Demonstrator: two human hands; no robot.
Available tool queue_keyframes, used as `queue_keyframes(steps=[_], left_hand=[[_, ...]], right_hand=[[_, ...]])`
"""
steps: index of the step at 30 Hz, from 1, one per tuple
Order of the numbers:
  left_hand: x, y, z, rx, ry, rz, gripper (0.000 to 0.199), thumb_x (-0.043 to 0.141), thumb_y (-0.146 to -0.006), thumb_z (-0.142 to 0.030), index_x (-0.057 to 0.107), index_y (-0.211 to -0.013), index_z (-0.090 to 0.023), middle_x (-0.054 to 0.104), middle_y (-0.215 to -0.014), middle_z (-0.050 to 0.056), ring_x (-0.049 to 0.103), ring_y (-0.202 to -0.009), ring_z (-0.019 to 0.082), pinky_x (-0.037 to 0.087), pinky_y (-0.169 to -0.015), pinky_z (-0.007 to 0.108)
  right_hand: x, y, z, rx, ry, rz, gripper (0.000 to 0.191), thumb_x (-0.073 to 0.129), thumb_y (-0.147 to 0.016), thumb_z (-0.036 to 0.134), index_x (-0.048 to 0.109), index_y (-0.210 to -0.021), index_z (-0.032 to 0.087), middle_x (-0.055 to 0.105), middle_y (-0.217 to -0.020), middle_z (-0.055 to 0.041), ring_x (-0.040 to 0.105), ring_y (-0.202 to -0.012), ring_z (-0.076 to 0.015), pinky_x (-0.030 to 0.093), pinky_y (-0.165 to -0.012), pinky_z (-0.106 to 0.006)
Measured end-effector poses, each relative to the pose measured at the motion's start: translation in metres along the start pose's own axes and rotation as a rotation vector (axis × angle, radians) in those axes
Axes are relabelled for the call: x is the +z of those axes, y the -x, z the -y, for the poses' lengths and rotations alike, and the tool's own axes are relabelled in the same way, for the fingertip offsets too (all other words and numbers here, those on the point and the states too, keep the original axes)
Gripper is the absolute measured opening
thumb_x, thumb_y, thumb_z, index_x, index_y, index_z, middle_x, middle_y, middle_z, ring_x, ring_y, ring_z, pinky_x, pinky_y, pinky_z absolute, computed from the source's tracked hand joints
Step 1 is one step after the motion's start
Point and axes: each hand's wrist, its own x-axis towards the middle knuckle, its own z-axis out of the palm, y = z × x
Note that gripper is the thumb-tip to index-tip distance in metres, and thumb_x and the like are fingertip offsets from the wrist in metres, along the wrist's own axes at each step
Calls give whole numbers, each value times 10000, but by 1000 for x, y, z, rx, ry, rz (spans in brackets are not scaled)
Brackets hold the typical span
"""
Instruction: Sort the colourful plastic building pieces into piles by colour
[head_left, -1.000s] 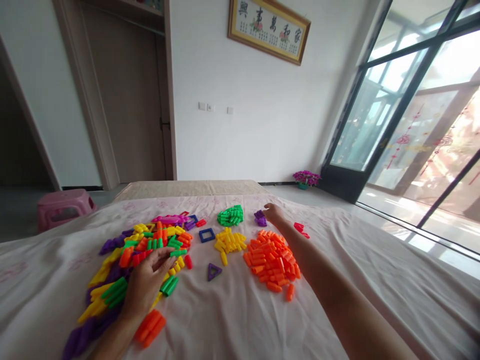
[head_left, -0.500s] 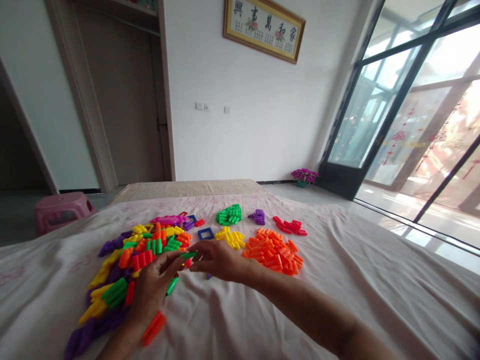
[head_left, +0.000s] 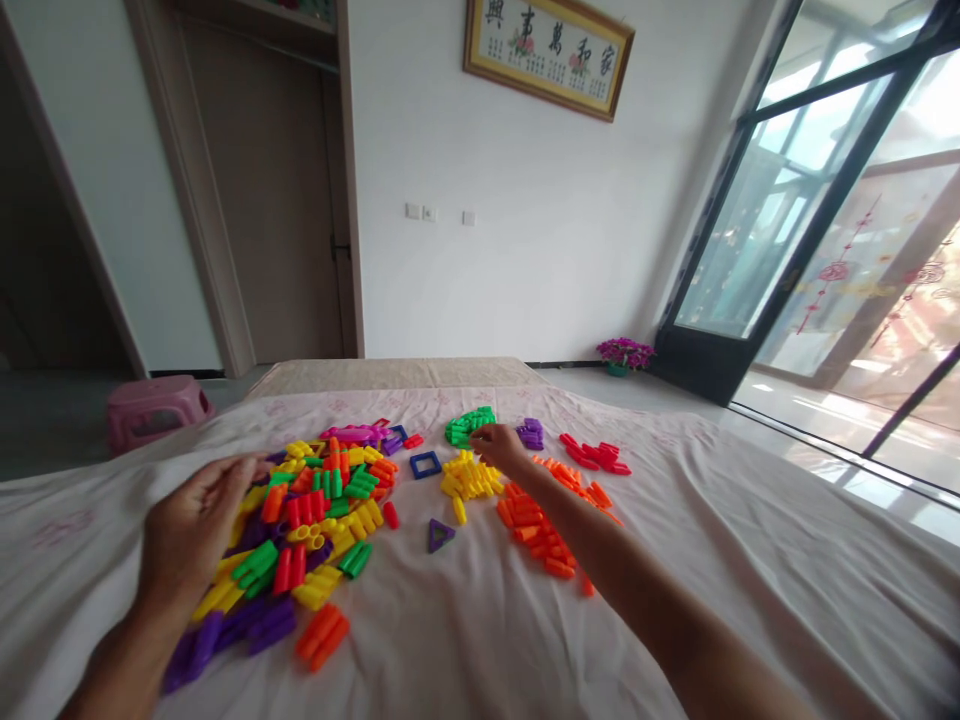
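Left hand (head_left: pixel 201 510): fingers bent, grip contents undeterminable, at the left edge of the mixed pile (head_left: pixel 300 535) of glossy, ribbed, multicoloured plastic pieces on the cloth. Right hand (head_left: pixel 498 445): fingers curled, contents undeterminable, at the green pile (head_left: pixel 466 424), behind the bright yellow pile (head_left: pixel 469 478).

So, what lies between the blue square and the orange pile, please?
In the head view, the yellow pile lies between the blue square and the orange pile.
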Motion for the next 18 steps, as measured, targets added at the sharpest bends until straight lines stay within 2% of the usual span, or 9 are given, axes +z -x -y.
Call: queue_keyframes(steps=[2,4,6,8,10,14,16,18], left_hand=[[-22,-12,20,-69,-8,-56,441,545,-852,-535,689,-1114,-212,762,-1102,30,672,-1125,249,494,-1029,382],[-37,-18,45,-128,-52,-75,381,530,-862,-496,693,-1073,-224,734,-1206,16,632,-1200,255,455,-1074,393],[-43,-19,73,-200,-114,-36,417,469,-899,-496,671,-1143,-225,689,-1306,31,582,-1272,262,399,-1121,415],[-41,-20,100,-238,-157,8,473,430,-914,-527,649,-1195,-215,642,-1378,56,540,-1319,274,357,-1150,422],[-33,-20,120,-236,-124,98,502,417,-920,-520,614,-1244,-191,588,-1443,85,503,-1358,264,339,-1162,395],[-16,-21,136,-141,-113,242,488,479,-892,-495,643,-1241,-196,625,-1404,70,522,-1341,276,355,-1152,376],[-12,-19,136,-121,-145,268,468,513,-871,-478,672,-1215,-203,672,-1341,63,572,-1287,296,398,-1119,375],[-11,-18,135,-118,-173,268,466,517,-866,-471,676,-1217,-209,689,-1313,61,597,-1253,307,426,-1091,377]], right_hand=[[-14,-17,-8,33,-16,-86,189,637,-822,189,727,-964,101,683,-672,-29,637,-574,-119,479,-532,-184],[-23,-28,-11,41,-32,-143,265,621,-833,188,702,-1067,97,715,-781,-59,657,-633,-128,499,-566,-197],[-23,-30,-10,37,-44,-180,331,616,-830,177,673,-1148,106,727,-882,-75,672,-697,-131,510,-602,-202],[-12,-24,-5,23,-54,-177,339,616,-820,166,675,-1150,117,726,-887,-63,672,-711,-130,513,-618,-203],[7,-9,4,-19,-63,-87,305,613,-811,161,698,-1102,126,722,-842,-40,665,-685,-127,511,-612,-207],[41,39,23,-221,72,262,250,660,-781,193,740,-1018,177,728,-852,-17,665,-729,-136,491,-653,-219],[47,63,30,-329,261,370,310,744,-738,271,747,-1041,211,729,-921,-26,663,-811,-166,478,-700,-241],[47,82,35,-406,442,418,412,804,-694,362,742,-1079,228,715,-1007,-53,651,-906,-211,466,-740,-270]])
